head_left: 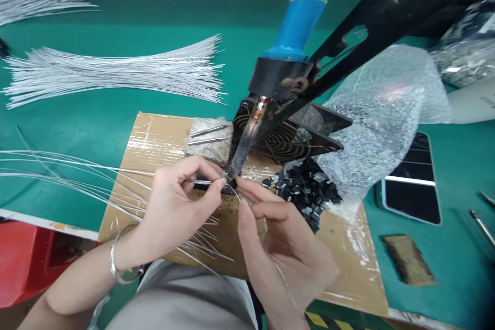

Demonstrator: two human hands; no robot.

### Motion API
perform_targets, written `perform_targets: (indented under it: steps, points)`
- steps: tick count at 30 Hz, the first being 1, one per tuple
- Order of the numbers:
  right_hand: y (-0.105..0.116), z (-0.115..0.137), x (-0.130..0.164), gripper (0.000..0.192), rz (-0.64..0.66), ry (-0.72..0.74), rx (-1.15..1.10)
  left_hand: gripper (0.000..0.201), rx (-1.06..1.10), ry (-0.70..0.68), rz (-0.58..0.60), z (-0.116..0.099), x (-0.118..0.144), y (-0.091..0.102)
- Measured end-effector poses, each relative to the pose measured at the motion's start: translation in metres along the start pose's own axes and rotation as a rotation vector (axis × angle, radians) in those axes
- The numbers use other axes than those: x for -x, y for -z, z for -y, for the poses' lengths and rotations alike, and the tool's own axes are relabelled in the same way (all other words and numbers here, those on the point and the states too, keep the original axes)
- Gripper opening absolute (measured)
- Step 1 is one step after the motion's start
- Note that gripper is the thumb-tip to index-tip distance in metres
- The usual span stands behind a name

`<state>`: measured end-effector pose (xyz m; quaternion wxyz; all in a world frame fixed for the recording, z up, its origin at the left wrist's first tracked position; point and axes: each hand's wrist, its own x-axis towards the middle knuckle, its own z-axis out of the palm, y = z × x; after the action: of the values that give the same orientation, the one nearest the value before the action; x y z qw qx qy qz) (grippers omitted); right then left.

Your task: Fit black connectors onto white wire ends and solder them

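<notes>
My left hand [185,206] is closed in a pinch on the end of a thin silvery cable [135,170], just under the soldering iron [247,139]. The iron is clamped tip-down, with its tip close to my fingertips. My right hand [286,242] pinches a fine solder wire [234,192]. Its end reaches toward the iron's tip, and the rest trails across my palm. The exact joint is hidden by my fingers. Several loose cables [204,252] lie beneath my left hand on the cardboard [340,258].
A black fan [282,139] stands behind the iron, beside a pile of small black pieces [309,191]. A wrapped block [211,149] bears two metal rods. Around are a cable bundle [116,72], bubble wrap [379,108], a phone [412,185], a sponge [409,260] and the iron's black bracket arm [371,15].
</notes>
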<state>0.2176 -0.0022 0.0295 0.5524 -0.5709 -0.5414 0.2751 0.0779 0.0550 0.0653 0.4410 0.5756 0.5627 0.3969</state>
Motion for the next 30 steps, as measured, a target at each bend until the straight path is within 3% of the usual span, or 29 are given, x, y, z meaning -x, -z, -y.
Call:
perform_targets:
  steps: [30]
  points:
    - [-0.0017,-0.0031,0.0018,0.012,-0.021,0.037,0.061,0.011,-0.023,-0.006,-0.004,0.0003,0.0029,0.0]
